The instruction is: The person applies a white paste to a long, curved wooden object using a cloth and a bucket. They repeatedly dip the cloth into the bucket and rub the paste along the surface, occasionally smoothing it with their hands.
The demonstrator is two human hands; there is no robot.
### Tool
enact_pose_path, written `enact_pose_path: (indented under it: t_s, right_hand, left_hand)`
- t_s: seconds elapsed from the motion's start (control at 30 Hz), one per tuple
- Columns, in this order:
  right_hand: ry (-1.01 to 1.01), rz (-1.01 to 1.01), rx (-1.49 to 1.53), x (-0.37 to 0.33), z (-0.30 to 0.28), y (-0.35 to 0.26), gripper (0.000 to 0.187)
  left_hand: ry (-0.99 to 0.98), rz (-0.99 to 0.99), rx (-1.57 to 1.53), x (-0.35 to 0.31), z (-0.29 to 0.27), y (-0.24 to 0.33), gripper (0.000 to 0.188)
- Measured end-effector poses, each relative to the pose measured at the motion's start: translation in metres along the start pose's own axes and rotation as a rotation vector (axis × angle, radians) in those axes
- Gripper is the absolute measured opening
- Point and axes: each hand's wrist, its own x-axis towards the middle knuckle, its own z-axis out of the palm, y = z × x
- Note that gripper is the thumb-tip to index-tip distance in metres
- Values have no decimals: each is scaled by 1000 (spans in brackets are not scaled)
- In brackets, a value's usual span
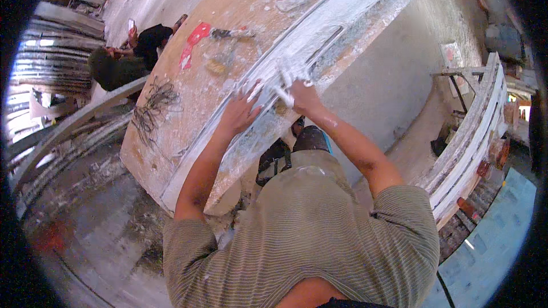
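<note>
A long moulding strip (319,20), coated in wet white paste, runs diagonally across the tabletop, with narrow grooves along its length. My left hand (242,111) lies flat on the strip, fingers spread, white paste on the fingertips. Just to its right, my right hand (299,92) is over the strip's near side, its fingers thickly covered in white paste and seemingly apart. I make out no separate object in either hand. The paste hides the exact outline of the right fingers.
On the brown tabletop (165,159) lie a red-and-white piece (197,39), a paste-smeared tool (231,33), a yellowish lump (216,67) and tangled dark strands (153,105). Another person (123,63) is beyond the table at left. Long white mouldings (465,154) stand at right.
</note>
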Motion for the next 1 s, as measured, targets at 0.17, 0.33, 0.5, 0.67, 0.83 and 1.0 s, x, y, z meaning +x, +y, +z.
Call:
enact_pose_path:
  t_s: [0.17, 0.33, 0.5, 0.67, 0.83, 1.0]
  right_hand:
    - [-525, 137, -13, 7, -23, -1, 67]
    - [32, 248, -40, 20, 46, 39, 42]
    - [-260, -163, 39, -19, 47, -98, 56]
    - [199, 2, 80, -33, 7, -126, 64]
    - [-23, 480, 55, -17, -23, -43, 46]
    - [40, 688, 197, 29, -42, 91, 41]
  left_hand:
    - [37, -140, -48, -98, 15, -16, 60]
    - [120, -102, 29, -153, 24, -19, 54]
    - [109, -11, 91, -161, 34, -13, 46]
    - [182, 90, 154, -125, 28, -11, 47]
    - [177, 175, 257, -45, 4, 16, 46]
    - [206, 196, 246, 93, -24, 63, 46]
